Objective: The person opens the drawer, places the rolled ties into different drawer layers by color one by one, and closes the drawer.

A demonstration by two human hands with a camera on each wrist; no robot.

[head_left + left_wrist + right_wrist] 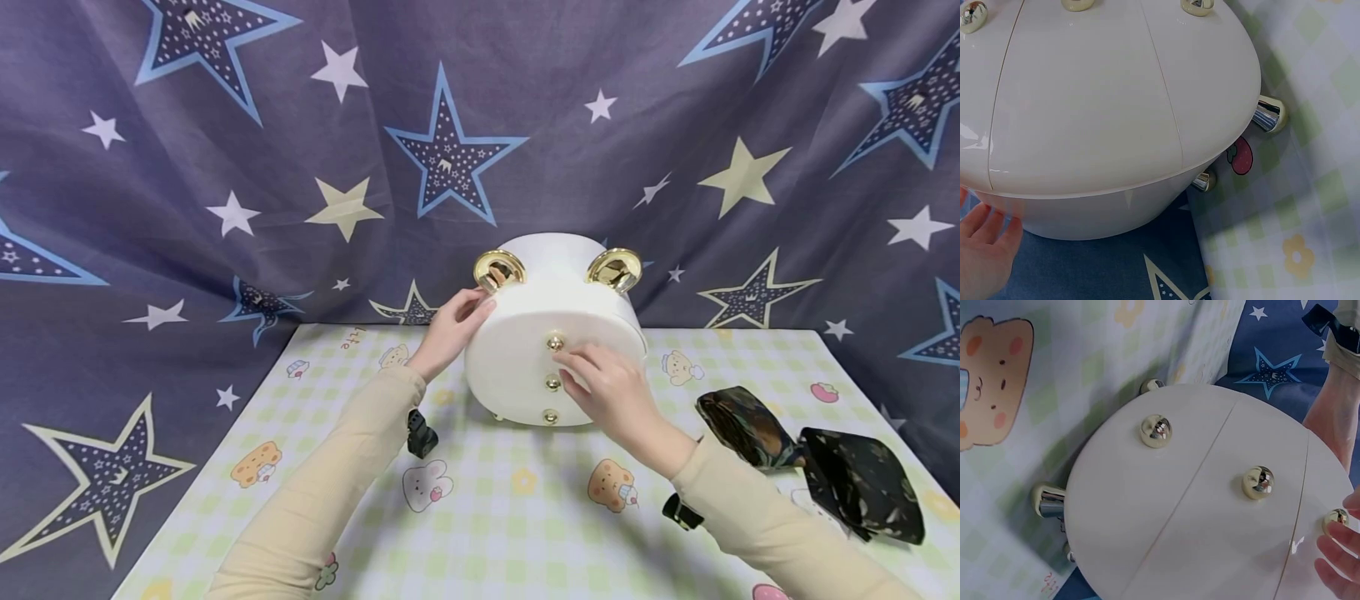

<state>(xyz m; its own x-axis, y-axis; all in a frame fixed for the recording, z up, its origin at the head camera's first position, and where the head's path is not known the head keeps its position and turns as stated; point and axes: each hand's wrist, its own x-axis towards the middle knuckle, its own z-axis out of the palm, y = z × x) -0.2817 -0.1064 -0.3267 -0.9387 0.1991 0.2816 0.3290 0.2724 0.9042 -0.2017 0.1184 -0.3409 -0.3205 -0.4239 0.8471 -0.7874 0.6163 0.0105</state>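
A white, round-faced drawer box (517,358) stands upright on the table, its drawer fronts flush with the face. Gold knobs run down its middle: a top knob (555,342), a middle knob (552,382) and a bottom knob (551,417). My left hand (456,327) rests against the box's upper left side, below the left gold ear (499,270); its fingertips meet the rim in the left wrist view. My right hand (609,392) is at the face, its fingertips right at the top knob, extended and slightly bent. Part of that knob shows beside them in the right wrist view.
Another gold ear (615,268) tops the box on the right. Short gold feet (1270,114) hold it off the checked tablecloth (480,533). Dark patterned folded items (862,483) lie at the table's right. A star-printed curtain (450,50) hangs close behind.
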